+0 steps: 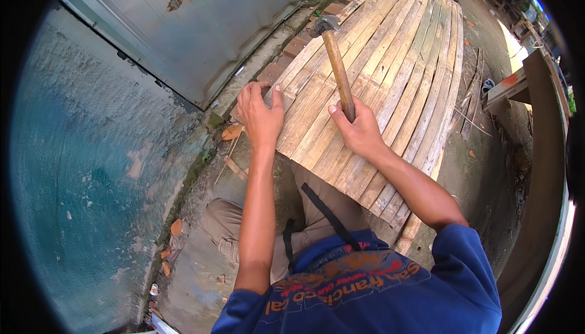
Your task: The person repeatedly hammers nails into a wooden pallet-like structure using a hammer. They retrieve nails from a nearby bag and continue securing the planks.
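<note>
An outdoor yard beside a building: weathered teal plaster wall (103,169), ribbed grey metal panel (201,29), dry brown leaves (176,227) on grimy ground (195,285).

Brown hammer handle (339,72); tan, grey-streaked bamboo slats (390,78).

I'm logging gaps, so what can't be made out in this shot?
- Head view: the palm of the right hand, hidden by its back, closed on the hammer.
- Head view: what lies beneath the left hand, covered by it.
- Head view: the underside of the bamboo slats, hidden by their tops.
- Head view: the top of the metal panel, cut off by the upper edge.
</note>
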Action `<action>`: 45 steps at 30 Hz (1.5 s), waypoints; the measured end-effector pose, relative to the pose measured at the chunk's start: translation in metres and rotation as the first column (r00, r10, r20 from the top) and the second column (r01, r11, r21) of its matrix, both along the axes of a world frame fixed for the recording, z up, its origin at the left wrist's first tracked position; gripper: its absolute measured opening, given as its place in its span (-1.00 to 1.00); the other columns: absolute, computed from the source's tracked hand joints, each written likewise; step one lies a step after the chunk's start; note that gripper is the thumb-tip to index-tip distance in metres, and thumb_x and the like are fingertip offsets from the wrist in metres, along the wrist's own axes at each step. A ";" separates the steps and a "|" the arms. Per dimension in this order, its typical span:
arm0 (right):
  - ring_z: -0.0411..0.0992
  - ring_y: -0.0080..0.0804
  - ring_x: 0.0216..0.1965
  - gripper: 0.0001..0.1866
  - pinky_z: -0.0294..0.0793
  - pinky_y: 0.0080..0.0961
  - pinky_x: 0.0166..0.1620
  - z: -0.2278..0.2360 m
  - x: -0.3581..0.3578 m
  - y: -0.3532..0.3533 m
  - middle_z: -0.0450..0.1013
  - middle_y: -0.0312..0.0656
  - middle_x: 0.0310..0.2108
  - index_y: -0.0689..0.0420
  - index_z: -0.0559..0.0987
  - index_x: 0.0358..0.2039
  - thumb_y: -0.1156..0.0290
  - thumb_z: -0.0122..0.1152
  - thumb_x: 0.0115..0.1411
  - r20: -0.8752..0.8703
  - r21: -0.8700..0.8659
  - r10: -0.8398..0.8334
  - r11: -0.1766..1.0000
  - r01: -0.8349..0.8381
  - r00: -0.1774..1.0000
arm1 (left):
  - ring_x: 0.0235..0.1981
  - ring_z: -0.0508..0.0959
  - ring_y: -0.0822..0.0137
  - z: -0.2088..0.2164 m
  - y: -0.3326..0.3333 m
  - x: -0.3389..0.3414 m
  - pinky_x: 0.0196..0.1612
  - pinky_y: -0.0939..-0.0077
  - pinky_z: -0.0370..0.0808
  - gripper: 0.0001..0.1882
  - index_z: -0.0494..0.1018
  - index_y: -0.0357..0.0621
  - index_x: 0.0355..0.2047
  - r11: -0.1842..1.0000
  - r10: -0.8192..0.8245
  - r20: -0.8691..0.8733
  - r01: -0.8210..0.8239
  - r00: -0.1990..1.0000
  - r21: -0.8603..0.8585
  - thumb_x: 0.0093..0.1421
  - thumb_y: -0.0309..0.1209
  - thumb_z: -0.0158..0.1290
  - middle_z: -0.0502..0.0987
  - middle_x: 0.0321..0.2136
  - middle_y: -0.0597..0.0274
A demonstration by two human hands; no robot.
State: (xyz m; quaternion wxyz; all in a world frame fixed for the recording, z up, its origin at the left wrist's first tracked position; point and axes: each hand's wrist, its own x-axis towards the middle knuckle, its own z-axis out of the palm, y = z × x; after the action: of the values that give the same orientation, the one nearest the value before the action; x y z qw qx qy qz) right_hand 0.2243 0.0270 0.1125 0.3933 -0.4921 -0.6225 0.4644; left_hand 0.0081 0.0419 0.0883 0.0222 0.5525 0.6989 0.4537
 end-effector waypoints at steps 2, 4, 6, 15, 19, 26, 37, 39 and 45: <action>0.28 -0.58 -0.56 -0.68 0.29 -0.45 -0.46 0.000 0.000 -0.001 0.34 -0.36 -0.62 0.16 0.49 -0.38 0.17 0.26 0.35 0.051 0.057 0.007 0.998 -0.009 0.999 | 0.03 0.51 -0.01 -0.001 -0.001 -0.010 0.19 0.14 0.36 -0.73 0.57 -0.25 -0.11 0.999 -0.046 0.112 0.043 0.993 0.028 0.27 -0.34 0.19 0.55 -0.06 0.00; 0.29 -0.56 -0.56 -0.68 0.29 -0.43 -0.47 0.000 0.000 -0.002 0.36 -0.33 -0.63 0.18 0.49 -0.37 0.18 0.27 0.34 0.067 0.110 0.022 0.993 -0.030 0.997 | -0.04 0.56 0.16 -0.002 -0.007 -0.025 0.05 0.29 0.46 -0.76 0.59 -0.25 -0.12 0.991 -0.045 0.226 0.015 0.973 0.132 0.29 -0.36 0.18 0.59 -0.12 0.09; 0.29 -0.57 -0.56 -0.70 0.28 -0.43 -0.47 0.000 0.000 -0.003 0.36 -0.32 -0.63 0.18 0.49 -0.37 0.21 0.27 0.34 0.081 0.120 0.015 0.993 -0.024 0.997 | -0.11 0.58 0.33 -0.004 -0.023 -0.048 -0.02 0.41 0.49 -0.75 0.60 -0.23 -0.12 0.981 0.035 0.298 -0.090 0.954 0.173 0.33 -0.30 0.18 0.62 -0.17 0.18; 0.22 -0.65 -0.54 -0.72 0.24 -0.51 -0.46 -0.002 -0.004 -0.002 0.29 -0.40 -0.61 0.17 0.48 -0.38 0.25 0.27 0.35 0.041 0.000 0.026 1.000 -0.026 0.999 | -0.64 0.33 0.52 -0.051 -0.068 -0.039 -0.54 0.56 0.25 -0.47 0.47 -0.10 -0.55 0.978 0.145 0.862 0.061 0.486 -0.199 0.34 0.09 0.12 0.38 -0.64 0.41; 0.22 -0.66 -0.53 -0.72 0.24 -0.53 -0.46 -0.005 -0.004 -0.003 0.30 -0.42 -0.60 0.16 0.48 -0.38 0.24 0.27 0.35 0.015 0.010 0.035 0.999 -0.035 0.999 | -0.63 0.30 0.56 -0.049 -0.063 -0.042 -0.51 0.59 0.22 -0.46 0.52 -0.19 -0.53 0.988 0.100 0.860 0.051 0.500 -0.145 0.38 0.04 0.10 0.41 -0.64 0.42; 0.20 -0.69 -0.52 -0.72 0.22 -0.56 -0.46 -0.006 -0.003 -0.001 0.28 -0.45 -0.59 0.17 0.49 -0.36 0.23 0.25 0.37 0.032 -0.002 0.027 1.000 -0.027 0.999 | -0.68 0.27 0.46 -0.030 -0.072 -0.042 -0.52 0.47 0.23 -0.55 0.54 -0.25 -0.50 0.956 0.256 0.636 -0.095 0.728 -0.277 0.36 -0.10 0.10 0.34 -0.72 0.36; 0.19 -0.75 -0.56 -0.72 0.18 -0.67 -0.50 -0.001 0.008 0.005 0.27 -0.45 -0.56 0.21 0.44 -0.13 0.21 -0.01 0.51 -0.331 -0.121 -0.027 0.993 -0.014 0.943 | 0.47 0.08 0.07 0.022 0.002 0.016 0.42 -0.05 0.03 -0.31 0.17 -0.13 0.40 0.934 -0.243 -0.274 0.148 0.931 -0.327 0.39 -0.03 -0.02 0.12 0.44 0.01; 0.15 -0.72 -0.61 -0.66 0.15 -0.69 -0.56 -0.004 0.012 0.016 0.24 -0.41 -0.53 0.18 0.40 -0.07 0.12 -0.06 0.52 -0.257 0.079 -0.123 0.986 0.148 0.958 | 0.51 0.01 0.11 0.019 0.010 0.023 0.44 -0.12 -0.02 -0.18 0.02 -0.09 0.49 0.834 -0.341 -0.295 0.142 0.893 -0.533 0.37 0.03 -0.03 0.03 0.51 0.13; 0.17 -0.68 -0.61 -0.56 0.19 -0.67 -0.56 -0.013 0.012 0.031 0.27 -0.36 -0.49 0.19 0.34 0.08 0.05 -0.18 0.54 -0.333 -0.032 -0.354 0.930 0.365 0.874 | 0.52 -0.01 0.07 0.021 0.017 0.022 0.43 -0.21 -0.02 -0.14 0.01 -0.05 0.50 0.807 -0.345 -0.255 0.147 0.903 -0.572 0.33 0.06 -0.01 0.02 0.51 0.12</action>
State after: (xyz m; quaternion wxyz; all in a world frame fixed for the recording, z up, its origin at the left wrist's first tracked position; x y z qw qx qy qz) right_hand 0.2367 0.0585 0.0996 0.5799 -0.5072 -0.4519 0.4496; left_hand 0.0304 0.0587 0.1096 0.1127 0.6818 0.7116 0.1267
